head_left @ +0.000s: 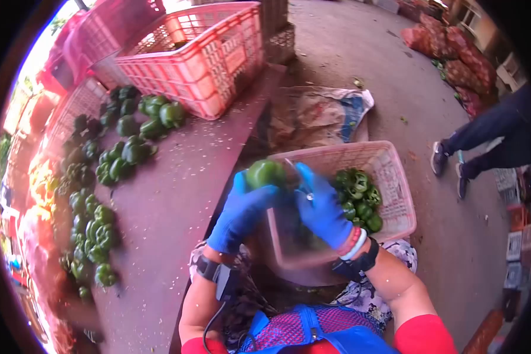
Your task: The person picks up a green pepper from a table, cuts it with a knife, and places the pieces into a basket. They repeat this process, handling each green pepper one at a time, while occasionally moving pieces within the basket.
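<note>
My left hand [243, 206], in a blue glove, is closed around a green bell pepper [265, 175] above the left edge of a pink plastic crate [395, 177]. My right hand [324, 209], also blue-gloved, is closed just right of the pepper on a small knife [288, 163]. Only a thin pale tip and a bit of metal of it show; the fingers hide the rest. In the crate, partly behind my right hand, lie several green peppers [360, 192], some of them cut open at the top.
Left is a table [171, 206] with rows of green peppers [97, 227] and a red crate [218, 65]. A crumpled sack [312, 115] lies beyond the pink crate. At right are a person's legs [489, 133] and filled net sacks [454, 53].
</note>
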`<state>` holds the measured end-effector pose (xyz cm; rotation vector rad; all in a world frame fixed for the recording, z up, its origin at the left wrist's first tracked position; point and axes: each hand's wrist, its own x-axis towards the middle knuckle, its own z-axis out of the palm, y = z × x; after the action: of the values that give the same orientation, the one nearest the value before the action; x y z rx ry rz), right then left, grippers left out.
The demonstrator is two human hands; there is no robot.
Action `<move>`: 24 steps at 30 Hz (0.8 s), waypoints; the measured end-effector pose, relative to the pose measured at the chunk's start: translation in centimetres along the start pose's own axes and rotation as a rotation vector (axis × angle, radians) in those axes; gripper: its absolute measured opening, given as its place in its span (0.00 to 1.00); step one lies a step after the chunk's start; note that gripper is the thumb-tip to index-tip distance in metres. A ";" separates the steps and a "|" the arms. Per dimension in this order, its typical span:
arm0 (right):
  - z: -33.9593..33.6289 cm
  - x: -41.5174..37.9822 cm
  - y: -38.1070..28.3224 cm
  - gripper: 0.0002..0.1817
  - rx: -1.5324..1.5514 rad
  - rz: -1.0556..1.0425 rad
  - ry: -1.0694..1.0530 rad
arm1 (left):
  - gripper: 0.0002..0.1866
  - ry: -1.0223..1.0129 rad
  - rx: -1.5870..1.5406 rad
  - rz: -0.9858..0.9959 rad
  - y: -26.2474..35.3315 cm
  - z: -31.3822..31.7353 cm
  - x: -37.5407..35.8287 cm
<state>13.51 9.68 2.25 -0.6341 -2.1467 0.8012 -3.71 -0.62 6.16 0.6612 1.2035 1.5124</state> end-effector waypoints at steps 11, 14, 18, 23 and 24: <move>-0.7 -0.4 1.3 0.34 -0.040 0.037 -0.110 | 0.29 0.029 0.128 -0.095 -2.2 1.5 2.2; 0.3 -0.6 2.0 0.32 0.036 0.160 -0.206 | 0.30 0.103 0.544 0.029 -1.5 3.2 1.4; 1.2 -1.7 3.9 0.32 -0.006 0.192 -0.291 | 0.28 0.230 0.760 0.172 -2.1 3.9 1.5; -0.4 -3.3 3.8 0.33 0.026 0.365 -0.281 | 0.23 0.204 0.020 0.114 0.6 -0.1 1.6; -1.0 -3.0 3.7 0.35 0.123 0.390 -0.310 | 0.24 0.161 0.015 0.084 0.6 -1.1 1.6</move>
<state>16.79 10.58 -1.21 -0.9298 -2.2542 1.3037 -5.41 0.53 6.09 0.6159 1.3238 1.6540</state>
